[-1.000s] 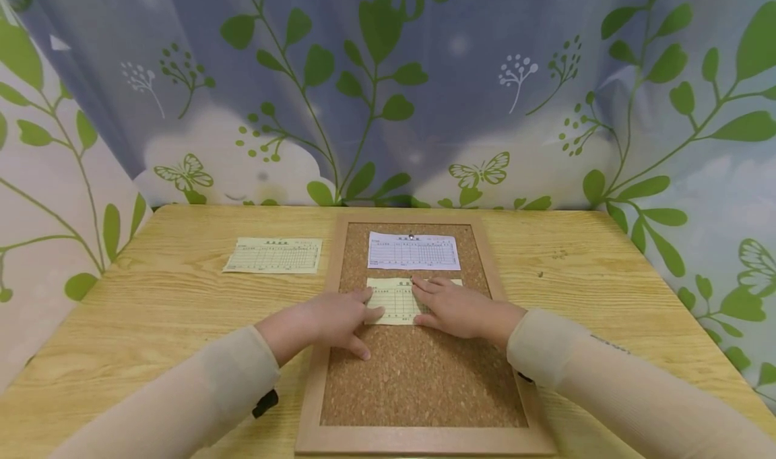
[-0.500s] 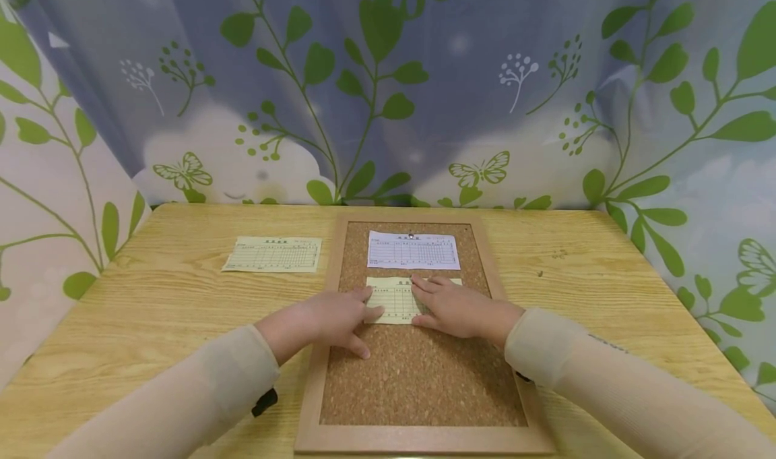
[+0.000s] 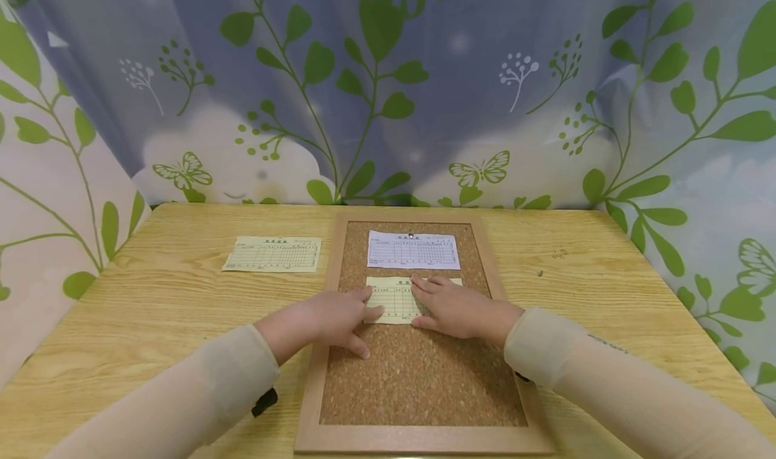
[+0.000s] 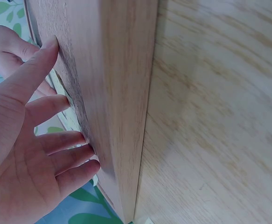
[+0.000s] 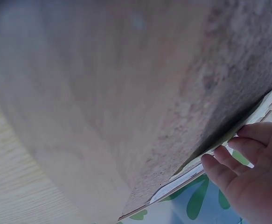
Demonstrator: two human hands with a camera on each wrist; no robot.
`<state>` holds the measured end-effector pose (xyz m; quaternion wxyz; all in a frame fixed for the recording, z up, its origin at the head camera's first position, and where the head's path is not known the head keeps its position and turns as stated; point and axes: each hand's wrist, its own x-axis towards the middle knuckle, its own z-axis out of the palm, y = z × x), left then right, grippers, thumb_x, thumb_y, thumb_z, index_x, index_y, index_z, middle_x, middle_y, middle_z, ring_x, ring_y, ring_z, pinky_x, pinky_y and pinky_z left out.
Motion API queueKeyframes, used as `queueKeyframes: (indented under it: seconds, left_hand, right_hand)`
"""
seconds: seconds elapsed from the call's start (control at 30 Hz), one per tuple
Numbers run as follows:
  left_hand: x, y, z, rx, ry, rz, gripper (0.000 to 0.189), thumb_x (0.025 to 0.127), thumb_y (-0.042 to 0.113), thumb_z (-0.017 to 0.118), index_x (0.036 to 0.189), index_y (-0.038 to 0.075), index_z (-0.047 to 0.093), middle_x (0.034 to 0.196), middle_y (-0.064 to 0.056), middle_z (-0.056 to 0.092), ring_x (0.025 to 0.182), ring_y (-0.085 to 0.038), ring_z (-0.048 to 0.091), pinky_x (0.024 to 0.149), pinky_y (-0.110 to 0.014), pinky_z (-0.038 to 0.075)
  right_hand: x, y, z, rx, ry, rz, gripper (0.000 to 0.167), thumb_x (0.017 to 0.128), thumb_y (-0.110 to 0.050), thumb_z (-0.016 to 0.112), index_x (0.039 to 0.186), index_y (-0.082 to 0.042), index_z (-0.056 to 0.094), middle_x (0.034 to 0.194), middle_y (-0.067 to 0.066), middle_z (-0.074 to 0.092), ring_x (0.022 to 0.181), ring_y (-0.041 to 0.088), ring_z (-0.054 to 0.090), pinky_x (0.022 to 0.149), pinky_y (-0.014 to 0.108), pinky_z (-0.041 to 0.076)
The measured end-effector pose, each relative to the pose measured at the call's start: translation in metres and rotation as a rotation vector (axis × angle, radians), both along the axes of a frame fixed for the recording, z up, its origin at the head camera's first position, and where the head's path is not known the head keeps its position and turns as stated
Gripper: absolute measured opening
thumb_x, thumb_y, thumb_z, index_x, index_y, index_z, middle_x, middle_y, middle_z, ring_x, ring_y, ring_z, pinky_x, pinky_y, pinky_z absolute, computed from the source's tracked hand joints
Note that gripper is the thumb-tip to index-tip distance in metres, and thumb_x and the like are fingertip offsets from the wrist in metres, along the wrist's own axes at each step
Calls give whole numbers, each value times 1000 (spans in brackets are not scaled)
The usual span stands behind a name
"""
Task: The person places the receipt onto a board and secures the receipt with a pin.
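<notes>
A yellow printed slip [image 3: 394, 302] lies flat on a wood-framed cork board [image 3: 418, 385]. My left hand [image 3: 333, 317] rests its fingertips on the slip's left end, with the thumb on bare cork below. On the slip's right half lies my right hand [image 3: 463, 309], fingers extended and hiding that part. Just above, a white printed slip [image 3: 414, 253] is held to the cork by a pushpin [image 3: 411, 236] at its top edge. In the left wrist view the left hand's fingers [image 4: 63, 142] are spread; in the right wrist view the right fingers [image 5: 240, 156] touch the slip, whose edge lifts slightly.
A second yellow slip [image 3: 273, 254] lies on the wooden table [image 3: 151, 311], left of the board. Patterned curtains [image 3: 388, 108] with leaves and butterflies stand behind and at both sides. Small dark marks [image 3: 541, 273] show on the table at right.
</notes>
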<state>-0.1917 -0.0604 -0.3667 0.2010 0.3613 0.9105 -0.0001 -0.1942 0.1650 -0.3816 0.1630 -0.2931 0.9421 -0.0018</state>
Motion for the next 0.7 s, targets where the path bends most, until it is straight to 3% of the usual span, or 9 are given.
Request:
queueKeyframes:
  seconds: [0.7]
  left_hand:
    - [0,0,1,17,-5,-7,74,78,47,69,140,16,44,149,-19,26,133,-31,33,104,-40,33]
  right_hand:
    - [2,-1,2,27,3,-6,69,95,-48,44,146,-4,27,154,8,17,138,31,20,104,48,30]
